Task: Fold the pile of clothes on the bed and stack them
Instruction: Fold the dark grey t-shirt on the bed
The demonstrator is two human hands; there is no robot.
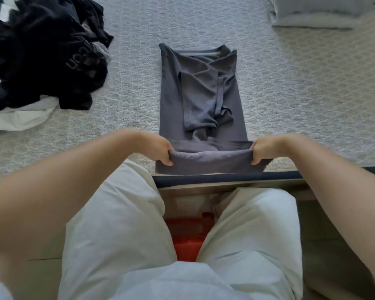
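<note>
Fingers [168, 162] of the left hand [158, 151] are curled tightly around the near left corner of a grey ribbed top [200, 92], with the thumb tucked under the cloth. Fingers of the right hand [263, 151] are curled the same way around the near right corner. Between the two hands the hem is lifted and pulled taut into a rolled band, just above the near edge of the bed [290, 100].

Beyond the hands, the top lies flat on the pale quilted bed cover as a narrow strip. Its long axis runs straight away from the person, neckline at the far end, hem at the near end, and its sleeves are folded inward across the middle.

At the far left, well apart from the top, sits a heap of dark clothes [41, 50] over something white. A pale pillow [316, 11] lies at the far right.
</note>
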